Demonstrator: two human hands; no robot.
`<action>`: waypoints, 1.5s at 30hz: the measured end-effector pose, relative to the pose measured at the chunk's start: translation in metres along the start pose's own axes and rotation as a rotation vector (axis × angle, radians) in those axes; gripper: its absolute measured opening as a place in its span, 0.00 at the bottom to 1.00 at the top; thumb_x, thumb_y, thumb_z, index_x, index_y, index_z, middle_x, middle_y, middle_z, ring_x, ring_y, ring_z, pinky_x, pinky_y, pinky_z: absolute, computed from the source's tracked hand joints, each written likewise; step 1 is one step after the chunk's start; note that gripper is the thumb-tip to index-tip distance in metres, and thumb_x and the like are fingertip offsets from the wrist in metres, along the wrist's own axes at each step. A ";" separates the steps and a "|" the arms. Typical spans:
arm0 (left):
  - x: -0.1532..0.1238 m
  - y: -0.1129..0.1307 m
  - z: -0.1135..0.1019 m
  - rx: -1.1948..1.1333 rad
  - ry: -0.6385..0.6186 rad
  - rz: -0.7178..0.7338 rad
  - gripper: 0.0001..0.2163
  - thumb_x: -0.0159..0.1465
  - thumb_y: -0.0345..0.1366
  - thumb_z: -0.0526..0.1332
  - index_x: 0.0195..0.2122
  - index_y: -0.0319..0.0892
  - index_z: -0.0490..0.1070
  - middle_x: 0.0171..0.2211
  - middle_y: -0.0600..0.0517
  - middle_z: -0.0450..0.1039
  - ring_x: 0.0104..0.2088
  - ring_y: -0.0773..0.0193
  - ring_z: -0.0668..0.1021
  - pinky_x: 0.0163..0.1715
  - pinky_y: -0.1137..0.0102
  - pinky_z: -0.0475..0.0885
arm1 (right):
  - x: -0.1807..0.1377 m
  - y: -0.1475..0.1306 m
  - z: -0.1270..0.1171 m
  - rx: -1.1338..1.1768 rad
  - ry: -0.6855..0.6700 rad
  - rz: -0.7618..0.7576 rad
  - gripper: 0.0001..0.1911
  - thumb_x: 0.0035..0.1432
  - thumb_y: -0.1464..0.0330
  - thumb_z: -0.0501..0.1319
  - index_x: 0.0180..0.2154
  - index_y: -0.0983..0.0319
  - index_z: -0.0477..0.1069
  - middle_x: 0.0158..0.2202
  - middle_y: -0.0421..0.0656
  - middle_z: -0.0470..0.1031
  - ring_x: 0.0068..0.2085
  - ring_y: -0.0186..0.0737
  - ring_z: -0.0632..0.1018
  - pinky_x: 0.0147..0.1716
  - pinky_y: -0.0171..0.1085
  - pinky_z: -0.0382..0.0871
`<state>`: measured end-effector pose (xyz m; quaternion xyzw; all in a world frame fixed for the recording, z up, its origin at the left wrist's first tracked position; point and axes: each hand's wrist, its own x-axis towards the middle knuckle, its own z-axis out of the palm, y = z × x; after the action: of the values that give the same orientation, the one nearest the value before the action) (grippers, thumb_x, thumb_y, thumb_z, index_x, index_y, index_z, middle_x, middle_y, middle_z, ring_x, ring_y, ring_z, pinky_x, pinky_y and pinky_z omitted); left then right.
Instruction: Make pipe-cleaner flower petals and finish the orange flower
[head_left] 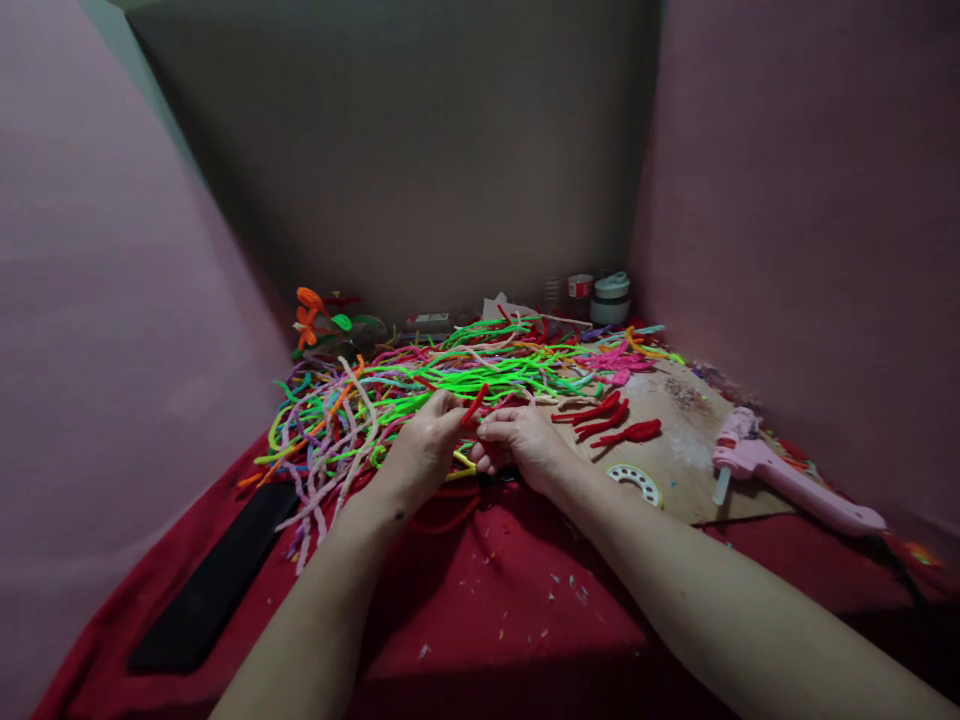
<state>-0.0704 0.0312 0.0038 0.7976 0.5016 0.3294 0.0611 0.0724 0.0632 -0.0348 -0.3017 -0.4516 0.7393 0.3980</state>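
My left hand (431,435) and my right hand (521,440) meet near the front of the table, fingers pinched together. A red pipe cleaner (475,404) runs between them, one end sticking up from the left fingers. Part of it is hidden by my fingers. Just beyond my hands spreads a heap of pipe cleaners (487,380), with bright green ones on top and pink, purple and orange ones around. Several bent red pipe-cleaner pieces (630,434) lie on a brown board to the right of my right hand.
A pink hot glue gun (795,478) lies at the right on the brown board (690,470), near a white ring with holes (634,484). A long black slab (217,580) rests at the left on the red cloth (510,600). Orange pipe-cleaner flowers (307,315) and a lidded jar (610,300) stand behind.
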 end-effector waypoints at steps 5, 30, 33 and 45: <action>-0.002 0.002 -0.010 0.186 -0.080 0.141 0.09 0.59 0.34 0.53 0.27 0.42 0.71 0.32 0.51 0.65 0.33 0.65 0.67 0.31 0.73 0.60 | -0.001 -0.001 0.000 -0.084 -0.052 -0.047 0.03 0.39 0.71 0.59 0.21 0.65 0.66 0.16 0.40 0.72 0.16 0.31 0.71 0.15 0.29 0.62; 0.001 0.003 -0.017 -0.751 0.099 -0.361 0.10 0.48 0.36 0.66 0.32 0.40 0.72 0.27 0.54 0.72 0.27 0.69 0.72 0.28 0.75 0.67 | -0.013 -0.009 0.016 -0.103 0.045 -0.324 0.05 0.46 0.67 0.59 0.24 0.63 0.68 0.19 0.38 0.71 0.21 0.32 0.70 0.25 0.33 0.67; 0.000 0.003 -0.022 -0.648 0.084 -0.235 0.08 0.50 0.36 0.65 0.32 0.40 0.74 0.32 0.50 0.72 0.34 0.64 0.73 0.35 0.72 0.68 | -0.013 -0.009 0.015 -0.090 -0.007 -0.336 0.06 0.46 0.68 0.59 0.23 0.64 0.67 0.18 0.38 0.71 0.20 0.31 0.69 0.23 0.33 0.65; -0.001 -0.001 -0.020 -0.259 0.046 -0.065 0.04 0.54 0.36 0.61 0.25 0.42 0.74 0.34 0.51 0.67 0.37 0.64 0.70 0.38 0.72 0.65 | -0.017 -0.011 0.018 -0.253 0.017 -0.350 0.07 0.46 0.68 0.59 0.21 0.63 0.65 0.18 0.37 0.68 0.20 0.30 0.67 0.23 0.31 0.61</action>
<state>-0.0831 0.0260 0.0189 0.7586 0.4818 0.4073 0.1628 0.0698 0.0442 -0.0158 -0.2724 -0.5828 0.5939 0.4831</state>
